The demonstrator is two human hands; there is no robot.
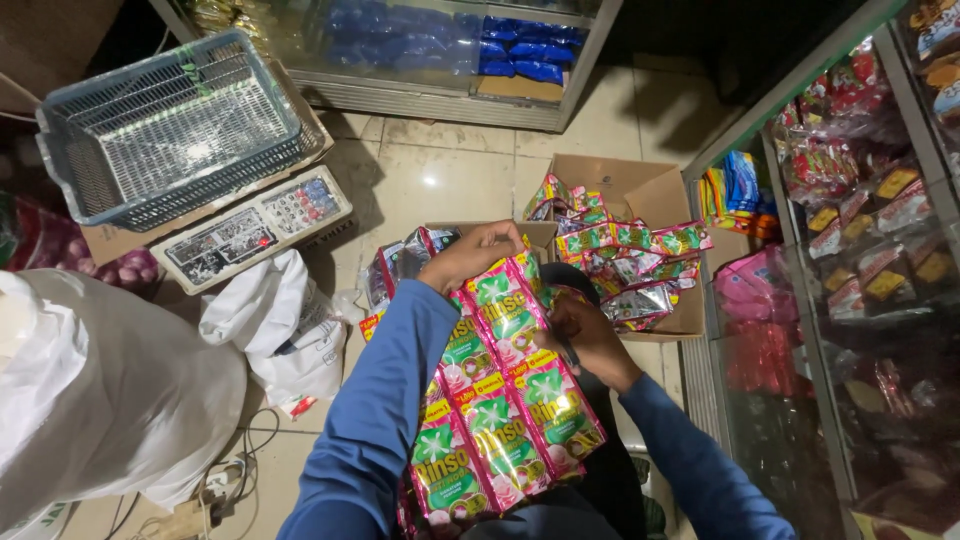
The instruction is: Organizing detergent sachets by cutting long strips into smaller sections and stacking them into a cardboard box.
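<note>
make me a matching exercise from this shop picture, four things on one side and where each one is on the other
Things:
1. wire basket
2. sachet strips
3. white sack
4. blue packets

Places:
a. in the glass cabinet at the top
b. held in both hands, left hand and right hand
c. on a cardboard box, upper left
d. on the floor, lower left

Pairs: 1-c, 2-b, 3-d, 4-a

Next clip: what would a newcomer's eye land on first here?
The long strips of pink-and-green sachets draped over the lap in the centre, with the left hand gripping their top and the right hand beside them. Behind sits an open cardboard box of more sachets; upper left, a grey wire basket.
</note>
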